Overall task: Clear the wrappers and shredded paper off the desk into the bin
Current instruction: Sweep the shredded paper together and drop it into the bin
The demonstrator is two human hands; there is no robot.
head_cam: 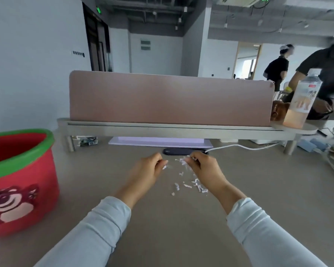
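Observation:
Small white shreds of paper (189, 185) lie scattered on the beige desk (172, 228) between my two hands. My left hand (145, 170) hovers just left of the scraps, its fingertips pinched on a small white shred. My right hand (204, 167) is to the right of them, its fingers closed on a clump of shredded paper. A red bin (17, 180) with a green rim and a bear picture stands on the desk at the far left, well apart from both hands. I see no wrappers.
A pink divider panel (170, 99) on a raised shelf blocks the back. Under the shelf lie a dark flat device (181, 151) with a white cable and a lilac board. A drink bottle (301, 101) stands at the shelf's right end. Cables crowd the right edge. Two people stand beyond.

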